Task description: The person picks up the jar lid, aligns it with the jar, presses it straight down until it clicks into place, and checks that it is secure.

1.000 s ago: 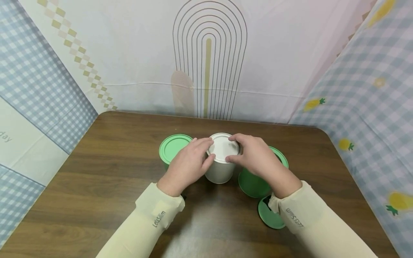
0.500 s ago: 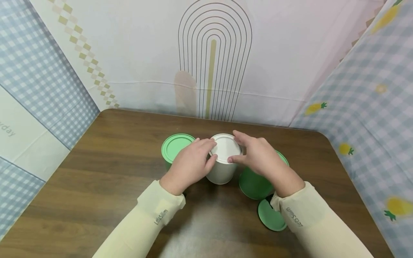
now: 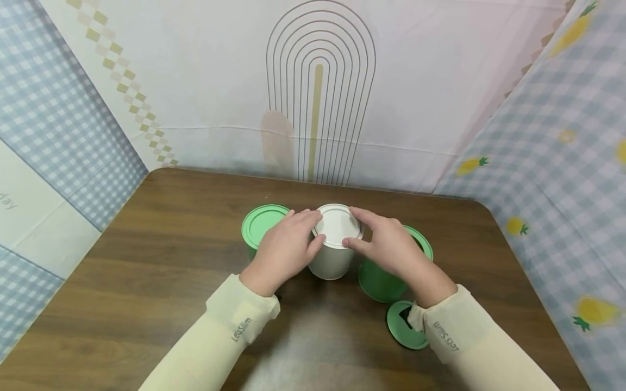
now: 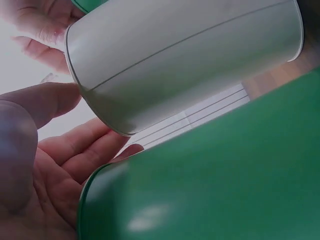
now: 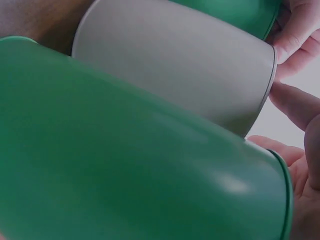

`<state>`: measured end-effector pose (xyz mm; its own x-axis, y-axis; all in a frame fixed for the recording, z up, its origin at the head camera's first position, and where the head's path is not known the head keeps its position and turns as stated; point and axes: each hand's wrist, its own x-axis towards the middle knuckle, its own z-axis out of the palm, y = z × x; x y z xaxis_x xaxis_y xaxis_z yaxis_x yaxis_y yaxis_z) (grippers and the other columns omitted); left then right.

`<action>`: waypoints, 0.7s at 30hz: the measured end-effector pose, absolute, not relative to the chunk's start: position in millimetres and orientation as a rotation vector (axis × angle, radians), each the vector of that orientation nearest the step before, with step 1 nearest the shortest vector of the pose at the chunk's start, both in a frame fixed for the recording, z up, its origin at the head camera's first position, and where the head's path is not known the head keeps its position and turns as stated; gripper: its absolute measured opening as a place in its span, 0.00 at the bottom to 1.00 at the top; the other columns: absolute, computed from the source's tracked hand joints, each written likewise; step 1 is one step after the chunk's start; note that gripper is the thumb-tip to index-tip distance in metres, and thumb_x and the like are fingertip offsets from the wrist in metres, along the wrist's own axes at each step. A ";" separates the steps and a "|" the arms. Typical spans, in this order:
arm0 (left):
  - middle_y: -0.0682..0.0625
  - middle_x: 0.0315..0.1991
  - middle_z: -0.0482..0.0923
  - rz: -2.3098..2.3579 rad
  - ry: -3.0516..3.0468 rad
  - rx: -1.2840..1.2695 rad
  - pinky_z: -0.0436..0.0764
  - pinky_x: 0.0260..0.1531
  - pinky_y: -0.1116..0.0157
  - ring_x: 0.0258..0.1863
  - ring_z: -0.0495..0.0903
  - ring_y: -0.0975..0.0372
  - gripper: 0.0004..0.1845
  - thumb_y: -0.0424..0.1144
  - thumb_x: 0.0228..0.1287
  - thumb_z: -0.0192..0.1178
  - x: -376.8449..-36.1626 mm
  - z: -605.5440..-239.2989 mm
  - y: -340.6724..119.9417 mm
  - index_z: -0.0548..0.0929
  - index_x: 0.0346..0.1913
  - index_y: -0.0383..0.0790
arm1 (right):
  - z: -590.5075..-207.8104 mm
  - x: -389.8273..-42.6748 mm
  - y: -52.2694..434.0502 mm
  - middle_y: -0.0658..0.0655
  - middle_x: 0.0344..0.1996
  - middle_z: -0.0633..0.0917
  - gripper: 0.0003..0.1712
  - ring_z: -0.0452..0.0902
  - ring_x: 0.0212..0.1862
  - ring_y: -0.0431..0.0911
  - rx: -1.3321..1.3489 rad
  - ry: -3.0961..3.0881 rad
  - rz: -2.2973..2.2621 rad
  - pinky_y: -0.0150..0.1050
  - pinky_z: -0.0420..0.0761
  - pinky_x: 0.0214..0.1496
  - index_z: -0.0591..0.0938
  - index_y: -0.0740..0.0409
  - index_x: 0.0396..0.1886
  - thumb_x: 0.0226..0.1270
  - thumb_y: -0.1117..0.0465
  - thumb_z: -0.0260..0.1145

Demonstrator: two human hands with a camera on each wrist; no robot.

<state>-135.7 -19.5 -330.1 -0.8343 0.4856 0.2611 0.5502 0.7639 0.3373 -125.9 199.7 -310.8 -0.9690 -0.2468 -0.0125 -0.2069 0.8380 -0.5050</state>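
A white canister (image 3: 329,265) with a white lid (image 3: 337,225) stands upright on the table. My left hand (image 3: 288,239) reaches over its left side, thumb tip and fingertips at the lid's rim. On the opposite side my right hand (image 3: 386,239) touches the rim with its thumb, the index finger stretched along the far right edge. Both thumbs meet the rim from above in the wrist views. A green canister with a light green lid (image 3: 261,225) stands partly behind my left hand. Below my right forearm is another green canister (image 3: 379,282), its top mostly hidden.
A loose green disc-shaped lid (image 3: 403,328) with a dark patch lies on the brown wooden table (image 3: 161,260), partly under my right cuff. A patterned white cloth (image 3: 210,81) hangs behind the table, and checked cloth (image 3: 543,179) hangs at both sides.
My right index finger lifted off the white lid, then came back to its far edge. My left hand stays at the rim. The canisters have not visibly moved; the head view shifted slightly.
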 end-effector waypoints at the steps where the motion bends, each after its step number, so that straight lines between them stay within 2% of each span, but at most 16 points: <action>1: 0.45 0.60 0.81 -0.606 -2.798 -0.829 0.66 0.71 0.54 0.66 0.75 0.54 0.21 0.43 0.69 0.64 -135.5 -329.9 -19.9 0.80 0.60 0.36 | -311.9 -125.3 199.3 0.59 0.65 0.79 0.39 0.77 0.63 0.56 -0.372 2.945 -0.803 0.55 0.79 0.59 0.71 0.52 0.74 0.65 0.48 0.72; 12: 0.43 0.61 0.80 -0.678 -2.757 -0.873 0.68 0.70 0.55 0.63 0.77 0.54 0.21 0.41 0.69 0.64 -134.7 -329.6 -21.0 0.80 0.60 0.34 | -317.5 -111.9 204.8 0.57 0.64 0.80 0.32 0.76 0.64 0.54 -0.470 3.007 -0.934 0.55 0.78 0.62 0.77 0.58 0.67 0.66 0.51 0.71; 21: 0.43 0.61 0.80 -0.774 -2.662 -0.883 0.79 0.59 0.57 0.60 0.79 0.54 0.24 0.41 0.68 0.64 -125.1 -330.8 -21.0 0.78 0.63 0.33 | -320.2 -98.7 209.2 0.55 0.62 0.82 0.31 0.77 0.64 0.52 -0.525 3.058 -0.967 0.53 0.77 0.63 0.80 0.59 0.64 0.64 0.51 0.73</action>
<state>-125.1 -21.0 -330.8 -0.7913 0.4868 0.3700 0.6093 0.6786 0.4102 -98.7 209.2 -320.2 -0.9421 -0.2709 0.1978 -0.3353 0.7715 -0.5407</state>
